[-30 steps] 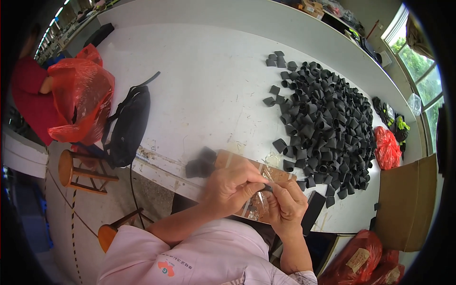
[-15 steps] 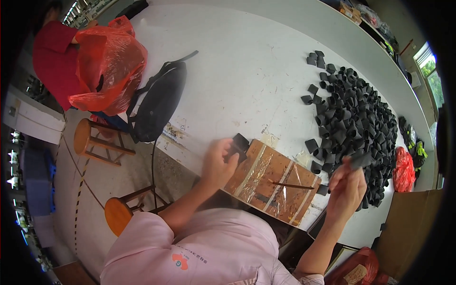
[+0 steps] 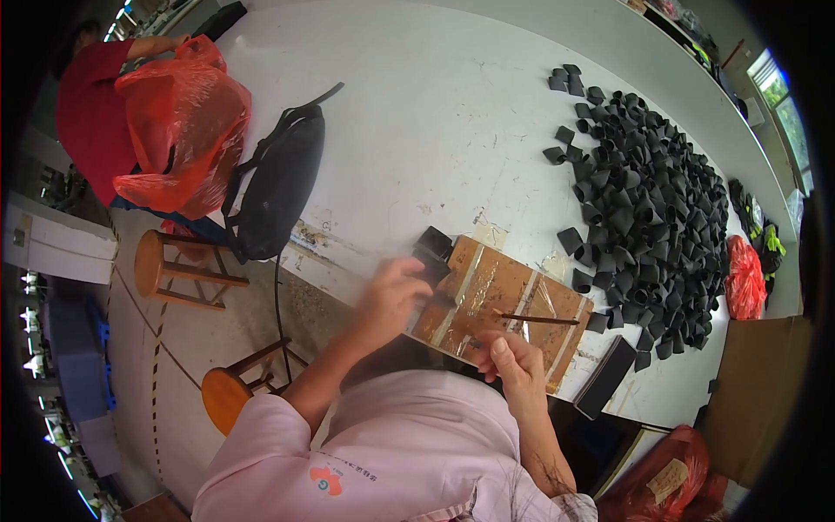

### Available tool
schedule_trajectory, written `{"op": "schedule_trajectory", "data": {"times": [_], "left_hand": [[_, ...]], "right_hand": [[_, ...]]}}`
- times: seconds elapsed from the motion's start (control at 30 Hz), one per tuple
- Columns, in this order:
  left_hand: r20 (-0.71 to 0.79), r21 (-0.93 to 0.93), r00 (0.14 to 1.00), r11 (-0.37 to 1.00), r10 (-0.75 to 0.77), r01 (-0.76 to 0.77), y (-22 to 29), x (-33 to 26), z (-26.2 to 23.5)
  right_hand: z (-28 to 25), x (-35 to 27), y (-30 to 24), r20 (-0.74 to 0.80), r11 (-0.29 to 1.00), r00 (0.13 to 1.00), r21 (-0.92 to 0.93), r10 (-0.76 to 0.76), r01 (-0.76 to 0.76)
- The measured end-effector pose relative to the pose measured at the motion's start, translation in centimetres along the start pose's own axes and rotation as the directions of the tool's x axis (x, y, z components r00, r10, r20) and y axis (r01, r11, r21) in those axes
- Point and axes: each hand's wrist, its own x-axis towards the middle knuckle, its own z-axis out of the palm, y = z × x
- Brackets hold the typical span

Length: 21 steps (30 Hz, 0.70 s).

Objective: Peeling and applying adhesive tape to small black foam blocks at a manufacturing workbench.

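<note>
My left hand (image 3: 391, 296) is at the left end of a brown board (image 3: 500, 283), its fingers closed on a short black tube piece (image 3: 432, 268), slightly blurred. Another black piece (image 3: 433, 242) lies just beyond it on the table. Over the board's near edge is my right hand (image 3: 515, 361), thumb up and fingers curled together; what they hold, if anything, is hidden. Strips of clear tape cross the board, and a thin dark brown stick (image 3: 539, 319) lies on it.
A big pile of black tube pieces (image 3: 648, 200) covers the right of the white table (image 3: 417, 130). A black block (image 3: 606, 377) sits at the near edge. Left are a black bag (image 3: 283, 187), a red plastic bag (image 3: 187, 130), a person in red (image 3: 91, 122) and wooden stools (image 3: 228, 396).
My right hand has come from the pile, where it held a black piece, left and down to the board's near edge. My left hand stays at the board's left end.
</note>
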Motion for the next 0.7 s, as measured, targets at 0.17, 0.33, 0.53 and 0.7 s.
{"op": "schedule_trajectory", "data": {"times": [0.17, 0.33, 0.53, 0.7], "left_hand": [[0.224, -0.407, 0.955, 0.909, 0.193, -0.088, 5.3, -0.1, 0.6], [0.388, -0.798, 0.85, 0.332, -0.355, 0.503, 7.3, -1.1, 1.6], [0.442, -0.77, 0.822, 0.318, -0.358, 0.552, 8.3, -0.3, 2.1], [0.356, -0.615, 0.852, 0.59, -0.385, 0.524, 8.0, -0.9, 3.3]], "right_hand": [[0.5, 1.1, 0.0, 0.189, 0.766, 0.964, 0.586, 0.187, -0.263], [-0.1, 0.2, 0.0, -0.13, 0.767, 0.985, 0.641, 0.113, -0.003], [-0.3, 0.1, -0.1, -0.115, 0.764, 0.992, 0.644, 0.043, 0.041], [-0.5, -0.5, 0.9, -0.283, 0.546, 0.644, -0.799, -0.711, 0.253]]}}
